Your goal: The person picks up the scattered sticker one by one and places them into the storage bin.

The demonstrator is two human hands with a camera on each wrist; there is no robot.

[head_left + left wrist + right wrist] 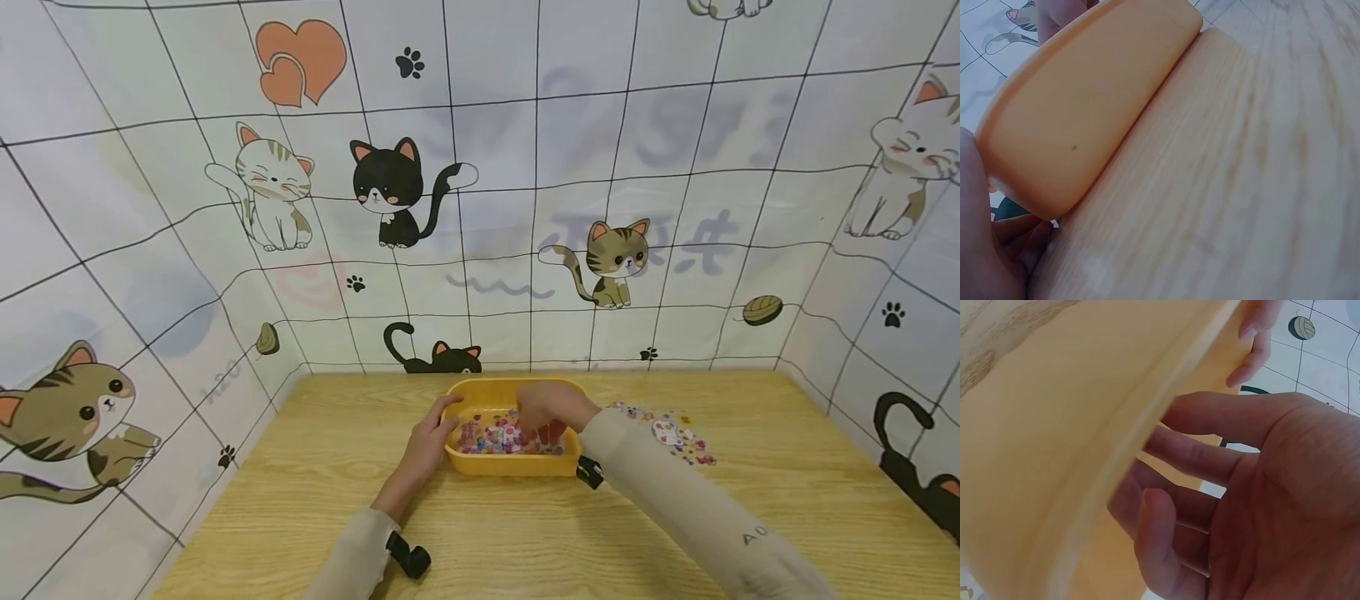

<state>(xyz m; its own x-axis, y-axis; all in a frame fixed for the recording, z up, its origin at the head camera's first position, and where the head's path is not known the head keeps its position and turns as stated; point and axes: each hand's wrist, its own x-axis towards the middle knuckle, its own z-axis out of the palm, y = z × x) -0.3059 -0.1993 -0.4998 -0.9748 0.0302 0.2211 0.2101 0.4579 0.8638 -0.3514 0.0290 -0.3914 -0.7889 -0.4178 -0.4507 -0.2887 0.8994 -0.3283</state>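
A yellow plastic basin (513,465) stands on the wooden table, with many small colourful pieces (487,437), perhaps stickers or beads, on its bottom. My left hand (429,437) grips the basin's left end; in the left wrist view the fingers (1025,240) bend against the outside of its wall. My right hand (551,408) reaches down over the right part of the basin among the pieces. In the right wrist view its fingers (1200,459) are loosely bent and the thumb (1157,531) stands apart from them. The rim hides some fingertips, and I see nothing held there.
More small colourful pieces (686,437) lie spread on the table (480,533) to the right of the basin, partly behind the right sleeve (675,492). A white sheet (495,167) printed with cats and grid lines hangs behind the table and along both sides.
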